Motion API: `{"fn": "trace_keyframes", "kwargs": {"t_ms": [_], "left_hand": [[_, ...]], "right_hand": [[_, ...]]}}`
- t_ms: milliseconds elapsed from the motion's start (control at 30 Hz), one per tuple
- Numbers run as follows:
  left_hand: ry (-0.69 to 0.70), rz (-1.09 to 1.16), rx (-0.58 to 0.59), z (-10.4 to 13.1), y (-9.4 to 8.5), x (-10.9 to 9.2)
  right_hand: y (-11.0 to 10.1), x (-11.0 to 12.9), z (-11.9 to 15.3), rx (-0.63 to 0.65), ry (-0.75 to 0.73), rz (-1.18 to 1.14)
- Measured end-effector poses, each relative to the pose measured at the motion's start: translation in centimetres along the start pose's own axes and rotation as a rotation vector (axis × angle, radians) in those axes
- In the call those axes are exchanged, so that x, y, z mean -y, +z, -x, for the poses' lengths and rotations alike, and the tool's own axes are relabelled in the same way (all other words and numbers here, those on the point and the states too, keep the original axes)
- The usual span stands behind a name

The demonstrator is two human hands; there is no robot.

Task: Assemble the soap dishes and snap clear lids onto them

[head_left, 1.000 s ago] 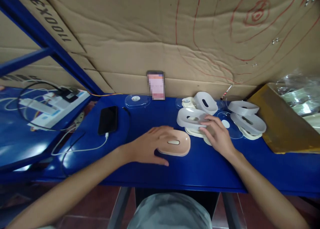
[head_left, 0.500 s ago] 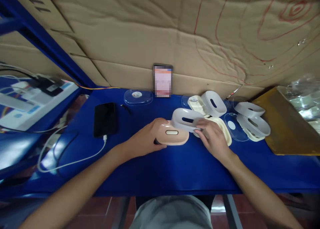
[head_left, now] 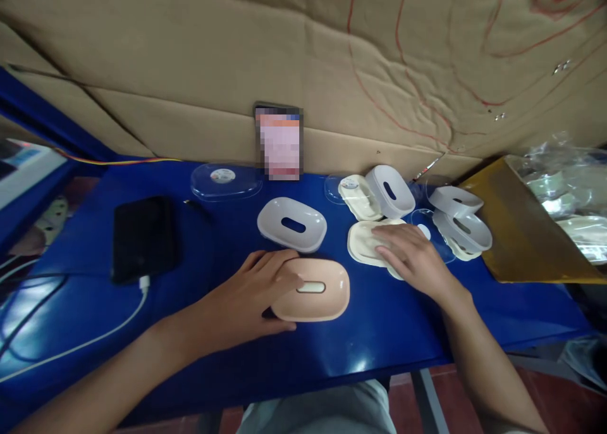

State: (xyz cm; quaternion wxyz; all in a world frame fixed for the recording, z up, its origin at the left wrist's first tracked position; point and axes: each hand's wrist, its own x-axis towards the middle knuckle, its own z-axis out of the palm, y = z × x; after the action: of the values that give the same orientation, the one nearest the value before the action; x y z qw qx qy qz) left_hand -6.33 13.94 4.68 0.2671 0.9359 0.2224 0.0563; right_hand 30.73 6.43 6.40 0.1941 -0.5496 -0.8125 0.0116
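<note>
My left hand point(head_left: 268, 288) grips the left side of a peach soap dish point(head_left: 327, 304), which has a pale oblong piece in its central slot; the thumb lies inside near the slot. Just beyond it a light grey soap dish point(head_left: 310, 231) with an oblong hole sits by itself on the table. To the right, my right hand point(head_left: 408, 250) has its fingers and thumb closed on a cream oval tray point(head_left: 363, 241), hiding its right part. Under that tray part of another cream piece shows.
On the blue table point(head_left: 227, 358) stand more grey dishes point(head_left: 391, 190), a cream tray point(head_left: 358, 197) and clear lids point(head_left: 203, 184). A phone point(head_left: 279, 146) leans on the cardboard wall. Left lies a black device point(head_left: 142, 238) with a white cable; right, a brown box point(head_left: 526, 231) beside plastic-wrapped items.
My right hand has let go of the grey dish, which now rests on the table, and moved right to the cream tray. The peach dish is lower and nearer me. The view has shifted.
</note>
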Motion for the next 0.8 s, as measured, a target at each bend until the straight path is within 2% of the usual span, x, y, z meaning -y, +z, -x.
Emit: {"fn": "trace_keyframes", "kwargs": {"t_ms": [167, 233, 333, 433, 500, 567, 667, 733, 800], "left_hand": [[0.029, 0.007, 0.0, 0.1, 0.2, 0.2], [0.047, 0.009, 0.004, 0.0, 0.3, 0.1], [0.082, -0.003, 0.004, -0.2, 0.4, -0.3], [0.091, 0.003, -0.015, -0.3, 0.5, -0.6], [0.09, 0.014, -0.025, -0.4, 0.6, -0.8], [0.089, 0.018, -0.026, -0.6, 0.7, -0.9], [0.077, 0.024, -0.022, -0.7, 0.5, -0.9], [0.061, 0.048, -0.012, -0.7, 0.1, -0.8], [0.05, 0.087, 0.025, -0.7, -0.4, -0.7]], "right_hand": [[-0.2, -0.4, 0.0, 0.116, 0.02, 0.012], [-0.4, -0.3, -0.1, 0.105, 0.007, -0.017], [-0.8, -1.1, 0.0, -0.038, 0.066, -0.003], [-1.2, -2.3, 0.2, -0.237, 0.19, 0.18], [-1.2, -2.1, -0.3, -0.285, 0.173, 0.299], [-0.9, -1.1, -1.8, -0.211, 0.059, 0.345], [-0.1, 0.3, -5.9, 0.029, -0.061, 0.334], [0.6, -0.1, -9.0, 0.167, -0.014, 0.349], [1.2, -1.5, -11.7, 0.277, 0.09, 0.368]]}}
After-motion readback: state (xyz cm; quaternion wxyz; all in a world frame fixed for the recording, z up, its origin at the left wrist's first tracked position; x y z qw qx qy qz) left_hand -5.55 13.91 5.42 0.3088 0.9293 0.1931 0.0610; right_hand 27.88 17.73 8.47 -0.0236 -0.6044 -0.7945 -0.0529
